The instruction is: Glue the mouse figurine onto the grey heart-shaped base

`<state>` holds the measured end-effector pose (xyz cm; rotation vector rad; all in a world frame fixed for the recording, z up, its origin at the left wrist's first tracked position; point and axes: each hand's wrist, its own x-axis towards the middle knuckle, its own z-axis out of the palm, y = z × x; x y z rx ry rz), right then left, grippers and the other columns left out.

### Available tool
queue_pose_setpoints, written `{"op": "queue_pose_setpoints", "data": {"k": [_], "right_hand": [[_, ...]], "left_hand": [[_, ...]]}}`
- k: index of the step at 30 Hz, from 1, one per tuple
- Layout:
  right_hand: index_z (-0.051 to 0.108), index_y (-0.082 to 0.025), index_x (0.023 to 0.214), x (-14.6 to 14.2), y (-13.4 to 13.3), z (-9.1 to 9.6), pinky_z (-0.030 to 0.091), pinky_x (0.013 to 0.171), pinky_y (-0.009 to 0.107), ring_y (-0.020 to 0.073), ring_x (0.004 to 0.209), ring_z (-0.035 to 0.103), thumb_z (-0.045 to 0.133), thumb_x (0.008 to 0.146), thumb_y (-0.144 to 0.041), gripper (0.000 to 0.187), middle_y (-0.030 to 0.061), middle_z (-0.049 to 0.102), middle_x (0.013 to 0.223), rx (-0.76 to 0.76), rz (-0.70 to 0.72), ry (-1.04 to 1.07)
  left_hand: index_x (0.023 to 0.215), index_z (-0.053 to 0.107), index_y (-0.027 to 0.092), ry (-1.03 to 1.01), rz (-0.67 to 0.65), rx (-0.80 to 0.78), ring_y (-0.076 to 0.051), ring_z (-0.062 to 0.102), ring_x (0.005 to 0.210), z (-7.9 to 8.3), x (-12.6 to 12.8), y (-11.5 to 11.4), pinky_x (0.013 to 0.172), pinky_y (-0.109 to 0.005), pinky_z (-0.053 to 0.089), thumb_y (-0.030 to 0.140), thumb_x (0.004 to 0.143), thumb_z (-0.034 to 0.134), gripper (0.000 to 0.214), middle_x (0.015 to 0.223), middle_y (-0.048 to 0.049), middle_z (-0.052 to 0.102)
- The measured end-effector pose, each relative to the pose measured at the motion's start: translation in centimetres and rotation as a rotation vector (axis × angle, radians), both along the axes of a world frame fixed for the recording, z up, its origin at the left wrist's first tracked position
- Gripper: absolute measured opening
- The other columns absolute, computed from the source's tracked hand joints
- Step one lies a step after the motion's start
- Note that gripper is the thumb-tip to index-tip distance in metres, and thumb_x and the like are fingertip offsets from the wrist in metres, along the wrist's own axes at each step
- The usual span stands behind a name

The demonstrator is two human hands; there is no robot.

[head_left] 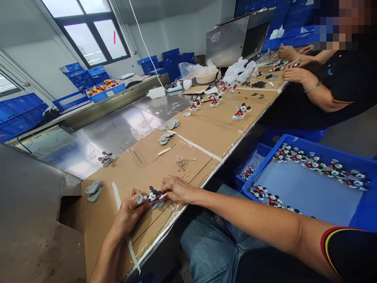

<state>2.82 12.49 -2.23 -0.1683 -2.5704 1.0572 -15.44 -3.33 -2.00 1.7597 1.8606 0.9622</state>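
A black, white and red Mickey Mouse figurine is held low over the cardboard near the table's front edge. My left hand grips its left side, by the small grey cup-like part. From the other side, the fingers of my right hand pinch it near a white part. Both hands partly cover the figurine. Grey oval pieces lie in a stack to the left. Beyond my right hand are a small clear cup with a stick across it and a white-handled tool. Another figurine stands at the far left.
A blue bin with rows of figurines sits right of my lap. Several finished-looking figurines stand farther along the cardboard. A metal housing borders the left side. A co-worker's hands work at the far right end.
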Motion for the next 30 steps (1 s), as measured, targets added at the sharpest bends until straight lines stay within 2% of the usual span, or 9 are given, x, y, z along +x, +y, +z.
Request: {"op": "queue_pose_setpoints", "data": {"k": [9, 14, 20, 25, 30], "right_hand": [[0.075, -0.016, 0.077, -0.4, 0.0, -0.2, 0.040, 0.071, 0.022, 0.0147, 0.082, 0.056, 0.076, 0.075, -0.017, 0.002, 0.0010, 0.061, 0.076, -0.070, -0.031, -0.027], [0.076, -0.019, 0.078, 0.1, 0.3, 0.4, 0.038, 0.067, 0.021, 0.0136, 0.079, 0.056, 0.077, 0.075, -0.023, 0.005, -0.0007, 0.060, 0.073, -0.101, -0.012, -0.044], [0.076, -0.019, 0.091, 1.0, 0.4, 1.1, 0.040, 0.072, 0.020, 0.0122, 0.082, 0.058, 0.068, 0.081, -0.012, 0.014, -0.0006, 0.062, 0.079, -0.156, -0.012, -0.043], [0.075, -0.017, 0.078, 0.9, -0.2, 0.9, 0.038, 0.066, 0.020, 0.0119, 0.076, 0.055, 0.076, 0.075, -0.017, 0.003, -0.0016, 0.056, 0.073, -0.149, -0.033, -0.041], [0.072, -0.016, 0.071, 0.6, -0.7, 1.0, 0.035, 0.066, 0.022, 0.0126, 0.075, 0.050, 0.077, 0.075, -0.017, 0.006, -0.0018, 0.051, 0.069, -0.082, -0.064, -0.027]], "left_hand": [[0.072, 0.072, 0.023, -0.002, -0.012, 0.008, -0.019, 0.044, 0.079, 0.1, 0.0, 0.2, 0.075, -0.032, 0.038, 0.039, 0.084, 0.063, 0.022, 0.068, -0.0026, 0.053], [0.071, 0.072, 0.022, 0.018, 0.014, 0.033, -0.018, 0.044, 0.077, 0.0, 0.2, 0.0, 0.072, -0.031, 0.038, 0.041, 0.086, 0.060, 0.026, 0.067, -0.0029, 0.052], [0.072, 0.071, 0.023, 0.037, 0.037, 0.037, -0.018, 0.045, 0.078, 0.3, 0.7, -0.1, 0.071, -0.030, 0.037, 0.042, 0.087, 0.059, 0.027, 0.068, -0.0023, 0.054], [0.070, 0.067, 0.018, 0.059, 0.050, 0.042, -0.018, 0.047, 0.077, 0.5, 0.9, -0.2, 0.070, -0.031, 0.038, 0.043, 0.086, 0.059, 0.030, 0.069, -0.0014, 0.053], [0.071, 0.069, 0.021, 0.073, 0.042, 0.051, -0.018, 0.046, 0.078, 0.5, 0.9, -0.3, 0.071, -0.031, 0.038, 0.043, 0.087, 0.058, 0.029, 0.068, -0.0019, 0.054]]}}
